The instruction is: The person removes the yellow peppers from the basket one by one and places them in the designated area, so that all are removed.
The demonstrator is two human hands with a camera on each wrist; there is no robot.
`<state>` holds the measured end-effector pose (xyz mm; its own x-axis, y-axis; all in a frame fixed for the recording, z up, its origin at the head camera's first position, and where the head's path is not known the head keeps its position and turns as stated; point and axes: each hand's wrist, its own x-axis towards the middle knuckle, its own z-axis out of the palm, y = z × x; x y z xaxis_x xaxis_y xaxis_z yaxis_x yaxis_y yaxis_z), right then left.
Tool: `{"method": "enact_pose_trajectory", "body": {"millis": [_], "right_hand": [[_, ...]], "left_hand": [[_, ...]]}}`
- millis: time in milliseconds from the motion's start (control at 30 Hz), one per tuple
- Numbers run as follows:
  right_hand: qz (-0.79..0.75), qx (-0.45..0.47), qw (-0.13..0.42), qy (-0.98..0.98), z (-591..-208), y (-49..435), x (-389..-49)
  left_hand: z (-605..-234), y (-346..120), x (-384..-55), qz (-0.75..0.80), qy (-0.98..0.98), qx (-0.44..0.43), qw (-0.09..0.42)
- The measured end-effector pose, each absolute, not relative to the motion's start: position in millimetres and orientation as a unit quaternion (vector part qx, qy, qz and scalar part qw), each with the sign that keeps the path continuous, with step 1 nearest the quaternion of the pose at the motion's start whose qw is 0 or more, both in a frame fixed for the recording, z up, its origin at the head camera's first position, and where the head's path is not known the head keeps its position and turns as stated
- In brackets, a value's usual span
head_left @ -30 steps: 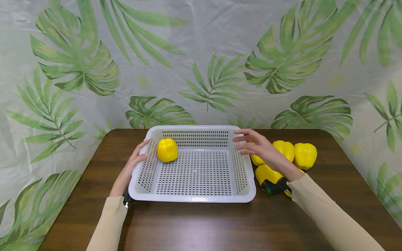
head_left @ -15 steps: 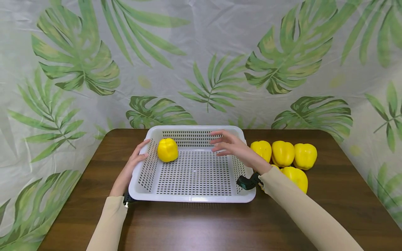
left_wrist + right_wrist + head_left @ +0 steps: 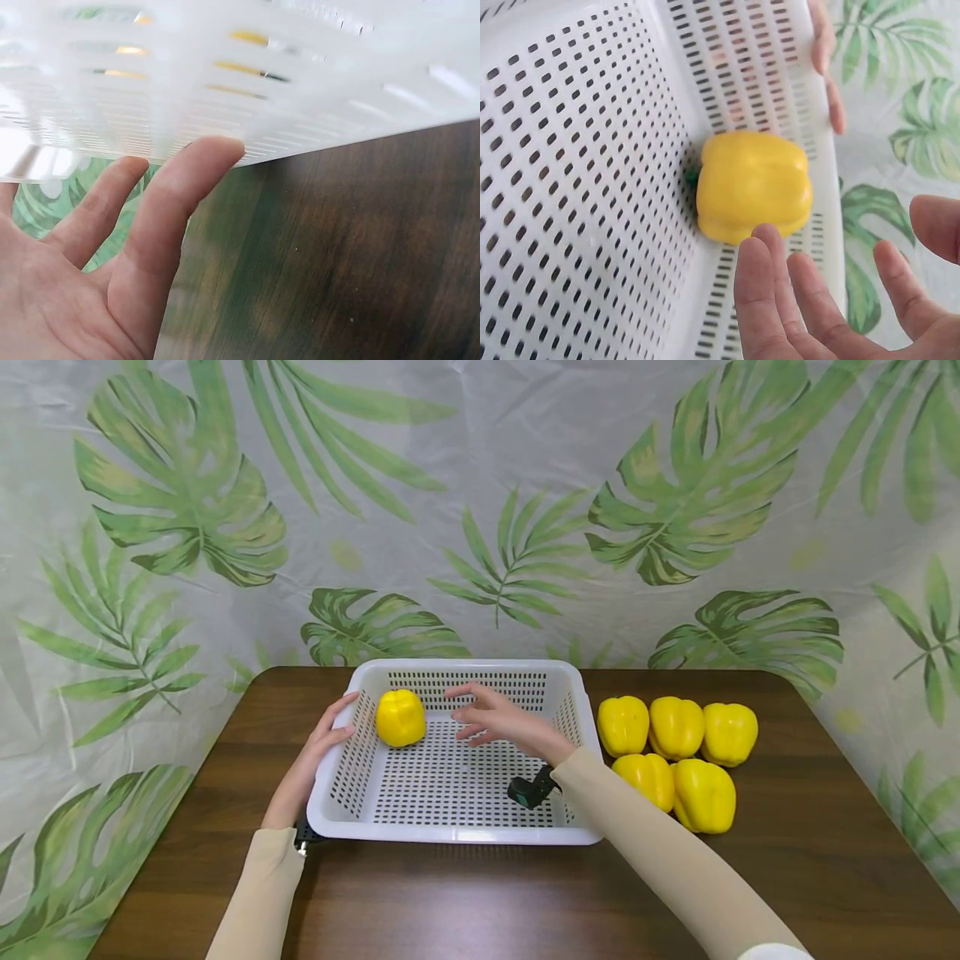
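Observation:
A yellow bell pepper sits in the far left corner of the white plastic basket, its green stem turned to the basket floor in the right wrist view. My right hand hovers over the basket, just right of this pepper, fingers spread and holding nothing. In the right wrist view its fingertips overlap the lower edge of the pepper. My left hand rests against the outside of the basket's left wall, fingertips at the rim. The left wrist view shows its extended fingers touching the slotted wall.
Several more yellow bell peppers stand in two rows on the brown wooden table, right of the basket. A leaf-patterned cloth hangs behind the table's far edge. A wrist camera hangs under my right wrist, over the basket.
My right hand has moved left from the basket's right rim to over its middle, near the pepper, uncovering the peppers on the right. The left hand has stayed in place.

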<state>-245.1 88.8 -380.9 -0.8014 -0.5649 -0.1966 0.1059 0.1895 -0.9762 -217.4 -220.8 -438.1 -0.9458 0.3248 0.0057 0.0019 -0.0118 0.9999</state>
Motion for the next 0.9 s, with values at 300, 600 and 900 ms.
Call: {"method": "enact_pose_trajectory", "body": {"millis": [300, 600, 900], "right_hand": [[-0.607, -0.154, 0.29, 0.724, -390, 64, -252], [-0.601, -0.132, 0.308, 0.725, -396, 45, -256], [-0.605, -0.095, 0.305, 0.729, -400, 27, -261]], "left_hand": [[-437, -220, -217, 0.7, 0.695, 0.111, 0.117], [-439, -220, -225, 0.723, 0.672, 0.133, 0.093], [-440, -221, -226, 0.729, 0.664, 0.139, 0.092]]}}
